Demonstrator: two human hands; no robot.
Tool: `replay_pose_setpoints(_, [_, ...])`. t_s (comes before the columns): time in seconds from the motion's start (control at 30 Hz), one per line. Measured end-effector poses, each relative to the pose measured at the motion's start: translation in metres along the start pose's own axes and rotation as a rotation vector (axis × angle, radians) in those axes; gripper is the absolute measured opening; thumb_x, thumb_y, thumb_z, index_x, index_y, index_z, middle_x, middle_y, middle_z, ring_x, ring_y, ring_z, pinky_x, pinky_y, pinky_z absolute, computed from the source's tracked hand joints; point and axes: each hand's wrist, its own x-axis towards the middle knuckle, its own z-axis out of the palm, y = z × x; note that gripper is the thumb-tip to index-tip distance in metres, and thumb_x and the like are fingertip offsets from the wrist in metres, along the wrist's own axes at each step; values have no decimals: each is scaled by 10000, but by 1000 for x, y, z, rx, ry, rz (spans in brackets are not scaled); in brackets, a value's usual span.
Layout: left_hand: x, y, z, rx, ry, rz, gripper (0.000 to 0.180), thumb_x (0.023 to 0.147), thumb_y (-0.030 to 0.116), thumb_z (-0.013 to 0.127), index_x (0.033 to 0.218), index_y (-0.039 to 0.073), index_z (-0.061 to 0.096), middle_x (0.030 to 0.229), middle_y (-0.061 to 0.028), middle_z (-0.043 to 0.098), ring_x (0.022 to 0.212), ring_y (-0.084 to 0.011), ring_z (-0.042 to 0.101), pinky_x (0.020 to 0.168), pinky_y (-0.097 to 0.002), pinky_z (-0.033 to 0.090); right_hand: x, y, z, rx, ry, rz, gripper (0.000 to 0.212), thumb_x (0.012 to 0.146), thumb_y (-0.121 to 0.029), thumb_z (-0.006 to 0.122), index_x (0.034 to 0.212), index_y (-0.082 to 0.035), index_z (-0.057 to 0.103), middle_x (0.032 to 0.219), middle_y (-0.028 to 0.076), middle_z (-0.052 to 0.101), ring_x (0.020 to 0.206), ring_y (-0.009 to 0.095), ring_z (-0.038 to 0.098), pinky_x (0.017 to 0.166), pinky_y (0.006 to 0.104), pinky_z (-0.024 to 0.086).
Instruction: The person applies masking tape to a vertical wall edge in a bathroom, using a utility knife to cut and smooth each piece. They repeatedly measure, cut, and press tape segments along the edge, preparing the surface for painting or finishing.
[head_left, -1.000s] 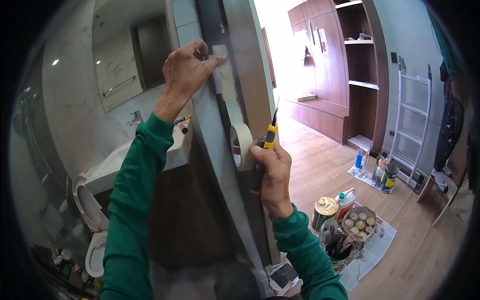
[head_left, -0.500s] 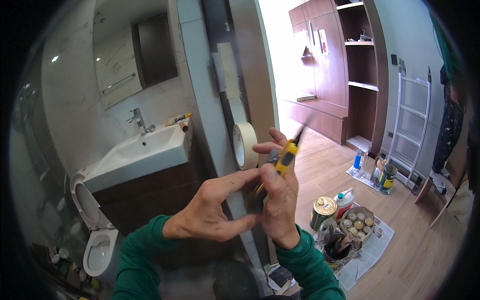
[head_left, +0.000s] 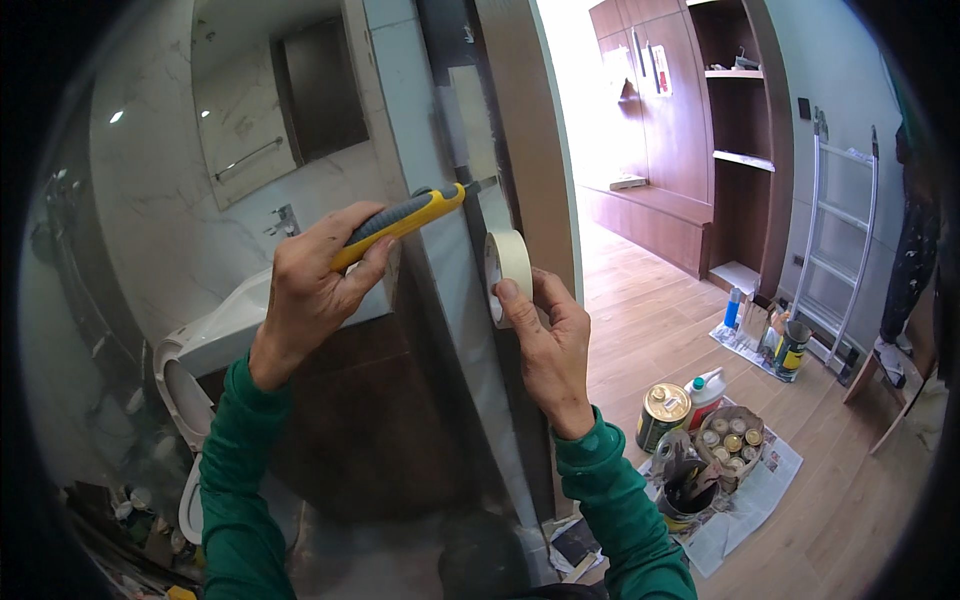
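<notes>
My left hand (head_left: pixel 318 275) is closed round a yellow and grey utility knife (head_left: pixel 400 226). Its blade points right, at the masking tape strip (head_left: pixel 474 125) stuck along the dark door frame (head_left: pixel 455 40). Below the blade, a roll of cream masking tape (head_left: pixel 514 268) hangs against the frame, at the lower end of that strip. My right hand (head_left: pixel 555 345) grips the roll, with the thumb on its near side and the fingers behind.
A white sink (head_left: pixel 235 318) and a toilet (head_left: pixel 185 400) stand on the left. On the floor at right, newspaper (head_left: pixel 745 530) carries paint cans (head_left: pixel 664 410) and a red-and-white jug (head_left: pixel 706 393). Beyond them a ladder (head_left: pixel 838 220) leans near another person's legs (head_left: pixel 910 270).
The utility knife has passed from my right hand to my left and been raised to the tape strip. My right hand has taken hold of the tape roll.
</notes>
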Motion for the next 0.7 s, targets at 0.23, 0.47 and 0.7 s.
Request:
replay_pose_setpoints(0.23, [13, -6, -1, 118, 16, 185, 281, 913, 91, 752, 1166, -6, 676, 891, -124, 730, 750, -205, 747, 657, -311, 626, -2, -3, -2, -53, -48, 16, 370, 1040, -354, 634, 1061, 9, 703, 862, 35, 711, 807, 75, 590, 739, 252, 466])
replay_pose_setpoints(0.47, [10, -10, -4, 89, -25, 137, 292, 918, 105, 755, 1177, -3, 673, 934, -140, 739, 791, -216, 753, 688, -330, 621, -2, -2, 2, 7, -13, -13, 350, 1023, -336, 651, 948, 1, 704, 786, 49, 679, 739, 111, 581, 678, 283, 462])
replay_pose_setpoints(0.7, [14, -9, 1, 203, -1, 228, 320, 875, 100, 782, 1170, 34, 676, 730, -75, 621, 561, -175, 602, 509, -342, 512, -3, -3, 1, 38, -18, -3, 351, 1026, -336, 654, 972, 6, 709, 800, 44, 695, 755, 106, 597, 682, 271, 468])
